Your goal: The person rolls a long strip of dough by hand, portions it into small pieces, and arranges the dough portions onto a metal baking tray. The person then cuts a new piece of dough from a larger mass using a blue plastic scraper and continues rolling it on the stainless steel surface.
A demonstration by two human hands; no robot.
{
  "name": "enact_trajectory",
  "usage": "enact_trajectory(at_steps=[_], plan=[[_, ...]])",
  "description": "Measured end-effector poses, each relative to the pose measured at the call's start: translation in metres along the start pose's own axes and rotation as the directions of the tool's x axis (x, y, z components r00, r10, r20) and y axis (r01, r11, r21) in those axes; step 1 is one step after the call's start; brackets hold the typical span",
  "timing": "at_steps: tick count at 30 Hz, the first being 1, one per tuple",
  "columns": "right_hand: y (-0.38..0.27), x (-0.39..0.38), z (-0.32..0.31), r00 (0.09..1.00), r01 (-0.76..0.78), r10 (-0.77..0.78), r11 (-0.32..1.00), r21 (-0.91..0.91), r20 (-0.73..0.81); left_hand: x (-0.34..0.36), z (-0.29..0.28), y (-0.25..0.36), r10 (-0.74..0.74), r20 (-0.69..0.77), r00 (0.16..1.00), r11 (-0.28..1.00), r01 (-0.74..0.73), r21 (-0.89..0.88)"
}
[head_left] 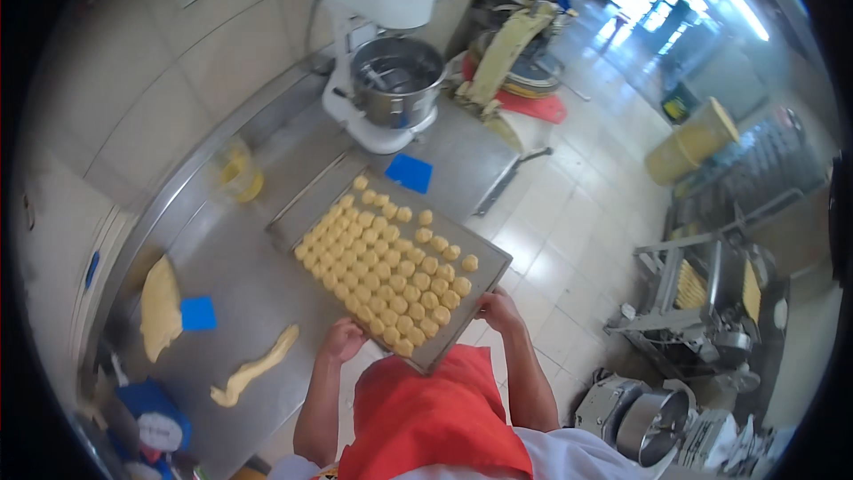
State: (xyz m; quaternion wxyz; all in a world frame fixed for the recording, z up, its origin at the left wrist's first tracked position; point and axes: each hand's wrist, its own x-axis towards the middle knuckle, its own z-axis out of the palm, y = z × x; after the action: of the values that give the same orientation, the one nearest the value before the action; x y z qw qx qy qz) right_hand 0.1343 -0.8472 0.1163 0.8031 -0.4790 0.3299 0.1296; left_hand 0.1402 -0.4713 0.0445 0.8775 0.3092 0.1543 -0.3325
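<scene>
A metal baking tray full of small yellow dough balls lies tilted across my front, its far end over the steel worktable and its near end by my red apron. My left hand grips the tray's near left edge, fingers closed on the rim. At the right near corner my right hand is closed on the rim too; its fingertips are partly hidden under the tray. Rows of dough balls are packed on the left part, with a few looser ones toward the far right side.
On the steel worktable lie a dough slab, a dough strip and blue scrapers. A yellow-filled container, a blue scale and a white stand mixer stand around it. Machines line the tiled floor at right.
</scene>
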Motion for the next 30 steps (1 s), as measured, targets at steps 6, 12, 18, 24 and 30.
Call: enact_trajectory(at_steps=[6,12,18,24,30], plan=[[-0.019,0.024,-0.090,0.986,0.156,-0.168,0.930,0.333,0.005,0.020,0.059,-0.062,-0.081,0.196,0.977,0.994,0.092,-0.050],[-0.075,-0.020,-0.202,0.931,0.363,-0.343,0.831,0.420,-0.127,0.098,0.179,-0.108,-0.166,0.228,0.959,0.982,0.139,0.130],[-0.119,0.008,-0.314,0.854,0.518,-0.439,0.679,0.521,-0.277,0.242,0.281,-0.145,-0.340,0.210,0.917,0.891,0.243,0.384],[-0.201,0.095,-0.406,0.851,0.524,-0.439,0.656,0.544,-0.289,0.403,0.369,-0.167,-0.399,0.225,0.889,0.829,0.244,0.504],[-0.310,0.244,-0.469,0.911,0.391,-0.391,0.720,0.573,-0.130,0.552,0.418,-0.169,-0.335,0.114,0.935,0.862,0.256,0.437]])
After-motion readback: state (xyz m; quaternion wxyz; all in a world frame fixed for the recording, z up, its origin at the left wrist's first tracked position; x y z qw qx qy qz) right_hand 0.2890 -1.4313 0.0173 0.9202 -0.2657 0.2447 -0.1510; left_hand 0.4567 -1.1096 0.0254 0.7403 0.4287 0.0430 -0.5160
